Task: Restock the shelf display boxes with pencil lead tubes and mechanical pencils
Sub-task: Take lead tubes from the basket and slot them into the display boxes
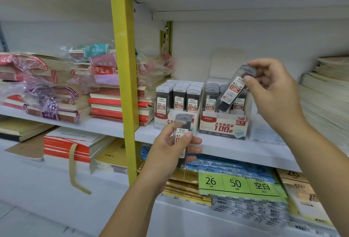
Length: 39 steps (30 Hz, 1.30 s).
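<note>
Two white display boxes stand side by side on the middle shelf. The 0.5 box [174, 121] on the left is packed with grey-capped lead tubes. The 0.7 box [222, 126] on the right holds several tubes. My right hand [273, 89] pinches one 0.7 lead tube [233, 89] by its cap end, tilted, its lower end just above the 0.7 box. My left hand [170, 149] grips another 0.7 lead tube [181, 129] upright in front of the 0.5 box, below shelf level.
A yellow upright post [123, 78] splits the shelving. Stacks of wrapped notebooks [56, 89] fill the shelf to the left, and paper stacks [328, 93] stand at the right. Loose-leaf paper packs [236, 183] lie on the lower shelf under my hands.
</note>
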Tool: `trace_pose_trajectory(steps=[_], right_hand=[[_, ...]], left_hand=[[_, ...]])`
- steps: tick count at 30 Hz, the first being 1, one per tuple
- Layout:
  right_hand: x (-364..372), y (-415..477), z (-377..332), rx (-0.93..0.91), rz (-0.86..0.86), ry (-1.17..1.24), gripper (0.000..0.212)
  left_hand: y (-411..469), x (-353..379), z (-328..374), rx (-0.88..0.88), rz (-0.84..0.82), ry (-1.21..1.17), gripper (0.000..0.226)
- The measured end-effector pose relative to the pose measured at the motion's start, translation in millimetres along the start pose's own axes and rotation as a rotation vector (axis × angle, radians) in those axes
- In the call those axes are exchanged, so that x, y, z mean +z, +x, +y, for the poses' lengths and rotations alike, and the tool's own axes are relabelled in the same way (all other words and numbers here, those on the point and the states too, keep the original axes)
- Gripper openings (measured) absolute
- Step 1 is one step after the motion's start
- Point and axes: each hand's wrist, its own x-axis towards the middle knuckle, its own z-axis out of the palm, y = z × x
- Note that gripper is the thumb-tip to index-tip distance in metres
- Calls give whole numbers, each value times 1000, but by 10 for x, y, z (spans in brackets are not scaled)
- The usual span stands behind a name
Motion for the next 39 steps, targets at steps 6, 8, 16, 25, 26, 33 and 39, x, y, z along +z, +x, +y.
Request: trace_pose_trajectory(steps=[6,8,16,25,26,33,39], right_hand=[[28,38,63,-59,-19,-161,30],[75,31,123,-12,-112,-278,26],[175,217,234,50,-356,-588,23],[213,-163,-119,-3,-281,-324,17],[226,-208,-206,45,-337,-208,16],[189,-266,-351,229,-436,153,24],[-161,56,-85,79,58,146,29]], left_hand=[[24,25,-23,10,45,112,25],[25,27,-24,-36,44,108,19],[18,14,4,-43,20,79,14],[-12,110,83,-6,9,42,16],[-8,132,102,10,-4,30,17],[91,306,200,32,0,17,31],[238,236,77,614,260,1105,36]])
